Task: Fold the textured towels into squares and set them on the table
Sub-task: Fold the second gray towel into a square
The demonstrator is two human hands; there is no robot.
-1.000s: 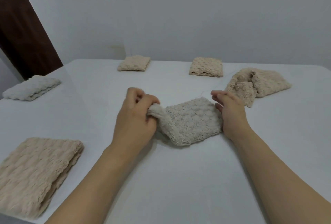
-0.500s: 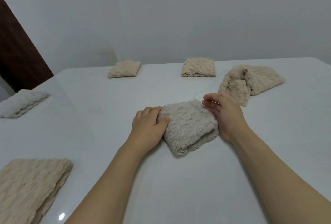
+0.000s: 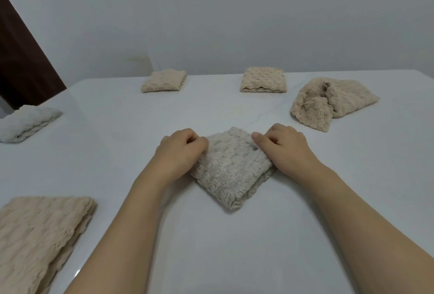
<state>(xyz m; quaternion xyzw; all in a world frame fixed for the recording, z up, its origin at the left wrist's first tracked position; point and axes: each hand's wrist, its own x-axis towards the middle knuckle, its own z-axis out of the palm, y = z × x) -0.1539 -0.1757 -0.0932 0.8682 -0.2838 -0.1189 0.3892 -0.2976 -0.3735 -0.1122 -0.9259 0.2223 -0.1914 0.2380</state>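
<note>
A cream textured towel [image 3: 231, 169] lies folded into a small square on the white table [image 3: 234, 258], turned so one corner points toward me. My left hand [image 3: 180, 152] rests on its left edge with fingers curled, pinching the fabric. My right hand [image 3: 285, 150] presses on its right edge, fingers curled onto the cloth. Two folded beige squares sit at the far side: one [image 3: 164, 80] left, one [image 3: 263, 80] right. An unfolded, crumpled beige towel [image 3: 328, 103] lies at the far right.
A larger folded beige towel [image 3: 35, 239] lies at the near left edge. A white folded towel [image 3: 25, 122] sits at the far left. A grey wall runs behind the table, and a dark brown door [image 3: 21, 68] stands at the left.
My left hand folded the towel's left end over onto the rest, halving it into a square. Both hands then turned the square and now hold its two sides.
</note>
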